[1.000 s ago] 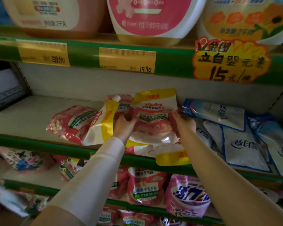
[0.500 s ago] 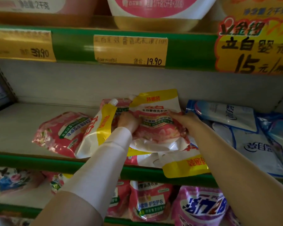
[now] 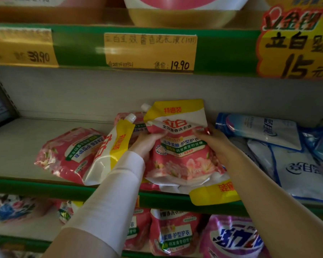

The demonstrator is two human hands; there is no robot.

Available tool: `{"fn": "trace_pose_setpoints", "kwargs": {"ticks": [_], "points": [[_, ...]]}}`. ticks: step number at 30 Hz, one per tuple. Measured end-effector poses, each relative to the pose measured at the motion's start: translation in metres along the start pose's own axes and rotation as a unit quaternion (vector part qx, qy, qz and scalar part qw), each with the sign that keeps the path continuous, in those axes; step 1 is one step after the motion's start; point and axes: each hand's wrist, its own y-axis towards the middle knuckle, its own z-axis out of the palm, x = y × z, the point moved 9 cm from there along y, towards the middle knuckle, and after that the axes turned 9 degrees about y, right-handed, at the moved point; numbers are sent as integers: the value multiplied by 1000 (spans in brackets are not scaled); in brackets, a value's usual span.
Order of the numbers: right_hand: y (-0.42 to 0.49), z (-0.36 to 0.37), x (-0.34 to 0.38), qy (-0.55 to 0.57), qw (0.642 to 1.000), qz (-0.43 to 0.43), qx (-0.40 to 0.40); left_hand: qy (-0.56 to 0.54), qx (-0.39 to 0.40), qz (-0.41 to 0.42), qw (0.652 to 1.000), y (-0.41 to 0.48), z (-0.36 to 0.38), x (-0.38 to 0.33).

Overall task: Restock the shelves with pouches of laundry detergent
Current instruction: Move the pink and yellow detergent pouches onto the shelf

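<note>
pink pouch point(image 3: 177, 146) — yellow-edged pouch point(image 3: 213, 195) beneath mostly hidden.

- Holds a pink, white and yellow detergent pouch point(image 3: 177, 146) upright on the middle shelf point(image 3: 22, 146), spout cap at its top left.
- Grips the detergent pouch's left edge with the left hand point(image 3: 147, 142) and its right edge with the right hand point(image 3: 215, 143).
- Beneath it: a yellow-banded pouch point(image 3: 213, 194) lying flat, overhanging the shelf's green lip.
- Just left: a leaning white-and-yellow pouch point(image 3: 108, 155); beyond that, a flat pink pouch point(image 3: 69, 151).
- Right: piled blue-and-white pouches point(image 3: 296, 164).
- Above: a yellow price tag point(image 3: 150, 51) reading 19.90.
- Below: a purple pouch point(image 3: 237, 237).
</note>
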Motion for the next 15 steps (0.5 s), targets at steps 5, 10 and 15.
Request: {"fn": "trace_pose_setpoints", "kwargs": {"ticks": [5,10,15], "points": [[-10,-6,0,79,996,25,-17,-61,-24,26,998,-7,-4,0],[-30,6,1,94,993,62,46,-118,-31,34,992,-28,-3,-5],[-41,0,4,106,993,56,13,-116,-47,27,992,-41,-4,-11]]}}
